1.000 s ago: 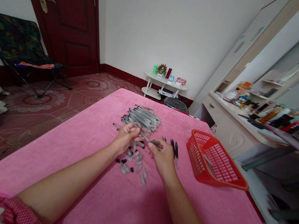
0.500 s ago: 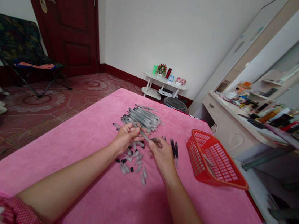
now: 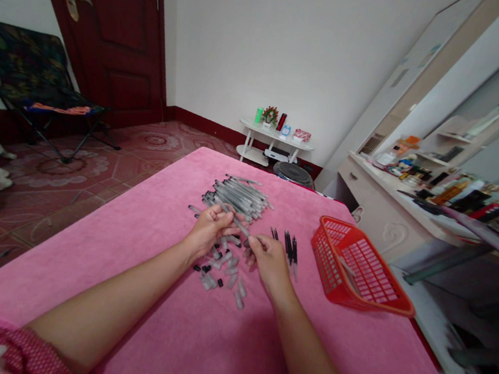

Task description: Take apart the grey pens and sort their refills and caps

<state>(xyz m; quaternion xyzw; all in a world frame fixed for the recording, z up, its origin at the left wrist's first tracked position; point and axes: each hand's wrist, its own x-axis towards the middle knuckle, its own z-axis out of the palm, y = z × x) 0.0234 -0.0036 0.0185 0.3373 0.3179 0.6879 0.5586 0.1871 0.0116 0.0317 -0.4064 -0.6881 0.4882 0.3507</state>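
so, from where i stand: slim grey plastic pen tube [image 3: 240,226] held aslant above fuzzy pink cloth [image 3: 178,324], probably two-handed for steadiness. bare left hand [image 3: 212,231]: fingers clamped on shaft. bare right hand [image 3: 270,259]: fingertips pinching near end. short frosted cylindrical caps [image 3: 239,298] lie just below, handy. red lattice plastic basket [image 3: 327,283] sits off right.
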